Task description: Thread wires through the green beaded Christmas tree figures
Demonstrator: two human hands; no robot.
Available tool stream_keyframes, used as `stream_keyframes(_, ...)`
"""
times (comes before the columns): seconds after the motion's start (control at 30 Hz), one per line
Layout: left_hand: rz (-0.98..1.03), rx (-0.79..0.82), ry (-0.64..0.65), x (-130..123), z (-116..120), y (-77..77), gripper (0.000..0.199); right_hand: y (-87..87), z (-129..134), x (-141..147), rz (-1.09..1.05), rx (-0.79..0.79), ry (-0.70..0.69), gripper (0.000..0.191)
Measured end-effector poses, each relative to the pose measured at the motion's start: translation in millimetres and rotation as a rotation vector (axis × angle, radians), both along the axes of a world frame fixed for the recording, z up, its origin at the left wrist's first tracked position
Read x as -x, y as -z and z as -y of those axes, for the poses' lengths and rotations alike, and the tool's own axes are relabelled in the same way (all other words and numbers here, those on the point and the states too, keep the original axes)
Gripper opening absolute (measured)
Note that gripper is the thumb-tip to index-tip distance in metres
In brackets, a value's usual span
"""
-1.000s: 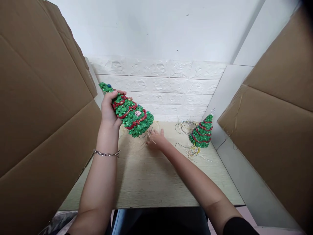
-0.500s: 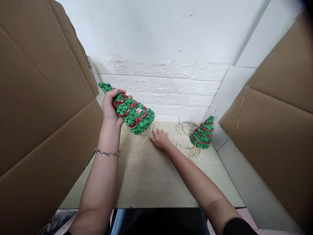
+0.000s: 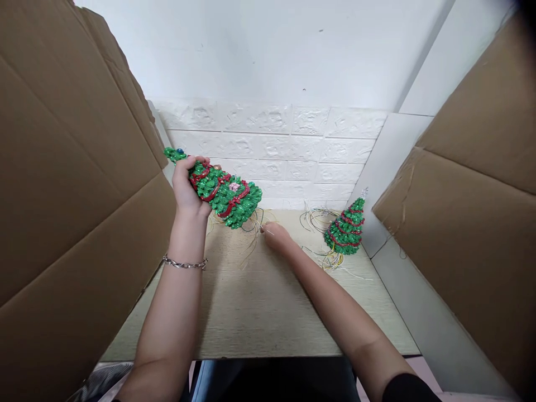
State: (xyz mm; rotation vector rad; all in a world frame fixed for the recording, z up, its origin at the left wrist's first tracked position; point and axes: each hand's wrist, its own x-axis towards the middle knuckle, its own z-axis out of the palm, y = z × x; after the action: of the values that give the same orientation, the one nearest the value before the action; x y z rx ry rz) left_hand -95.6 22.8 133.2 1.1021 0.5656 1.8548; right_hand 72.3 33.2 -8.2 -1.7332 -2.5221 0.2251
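My left hand [image 3: 187, 187] is wrapped round a green glittery Christmas tree figure [image 3: 240, 204] with red garlands, held tilted above the table, its narrow top to the upper left. Thin wires [image 3: 252, 237] lie beneath and beside its wide base. At those wires, my right hand [image 3: 277, 235] is closed, its fingers curled in; a wire end shows by the fingertips, and what they pinch is too small to make out. A second green tree [image 3: 347, 229] with a clear tip stands at the right, with yellow and white wires [image 3: 335, 260] at its base.
Cardboard walls rise at the left [image 3: 84, 156] and right [image 3: 469, 206]. Behind the pale wooden table [image 3: 268, 312] is a white brick-patterned wall [image 3: 274, 148]. More loose wires [image 3: 316, 219] lie near the back, left of the standing tree.
My right hand's fingers were spread on the table by the wires and are now curled closed. The held tree has shifted slightly left with my left hand.
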Motion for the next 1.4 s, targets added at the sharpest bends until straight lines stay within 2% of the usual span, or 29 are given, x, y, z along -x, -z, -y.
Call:
stream_keyframes(0.07, -0.008, 0.008, 0.005, -0.4, 0.6, -0.5, 0.018, -8.4, 4.6, 2.5, -0.002, 0.083, -0.045, 0.034)
stream_keyframes(0.17, -0.006, 0.016, 0.003, -0.6, 1.7, -1.4, 0.019, -23.7, 10.7, 0.7, 0.013, 0.301, -0.124, 0.023)
stream_keyframes(0.27, 0.01, 0.016, 0.008, -0.9, 3.0, -2.2, 0.018, -35.6, 12.5, -7.8, 0.032, 0.472, -0.132, 0.012)
stream_keyframes(0.33, 0.002, 0.013, 0.021, -1.3, 3.7, -2.6, 0.018, -37.6, 10.2, -14.1, 0.027, 0.436, -0.069, 0.013)
stream_keyframes(0.47, -0.006, 0.015, 0.035, -2.7, 4.2, -2.6, 0.018, -26.9, 1.8, -19.8, -0.024, 0.198, 0.123, 0.045)
stream_keyframes(0.53, 0.005, 0.014, 0.045, -3.7, 4.1, -2.3, 0.017, -19.8, -0.8, -18.6, -0.036, 0.159, 0.178, 0.056)
stream_keyframes(0.6, 0.017, 0.018, 0.06, -4.8, 4.0, -1.8, 0.015, -15.6, -0.9, -15.4, -0.022, 0.171, 0.191, 0.06)
stream_keyframes(0.67, 0.019, 0.024, 0.071, -6.0, 3.7, -1.1, 0.014, -15.0, 1.0, -11.0, 0.0, 0.197, 0.165, 0.053)
stream_keyframes(0.8, -0.018, 0.028, 0.071, -8.3, 3.2, 0.3, 0.015, -15.7, 6.9, -0.8, 0.031, 0.21, 0.079, 0.024)
stream_keyframes(0.97, -0.032, 0.01, 0.085, -10.3, 4.1, 1.0, 0.016, -10.5, 13.0, 8.7, 0.046, 0.172, 0.018, 0.027)
stream_keyframes(1.07, -0.025, 0.016, 0.091, -10.4, 5.5, 0.3, 0.014, -13.5, 15.5, 7.6, 0.016, 0.182, 0.012, 0.027)
stream_keyframes(1.17, -0.019, 0.018, 0.098, -9.6, 6.9, -1.0, 0.013, -24.5, 14.3, -1.8, -0.078, 0.185, 0.052, 0.027)
stream_keyframes(1.3, -0.032, 0.048, 0.147, -7.8, 8.9, -2.2, 0.013, -48.3, 10.8, -20.3, -0.284, 0.1, 0.149, 0.025)
stream_keyframes(1.37, -0.064, 0.069, 0.193, -6.7, 10.0, -1.6, 0.014, -63.2, 13.8, -25.6, -0.533, 0.119, 0.153, 0.023)
stream_keyframes(1.4, -0.09, 0.078, 0.225, -6.2, 10.7, -0.9, 0.014, -71.1, 17.2, -26.5, -0.785, 0.187, 0.132, 0.022)
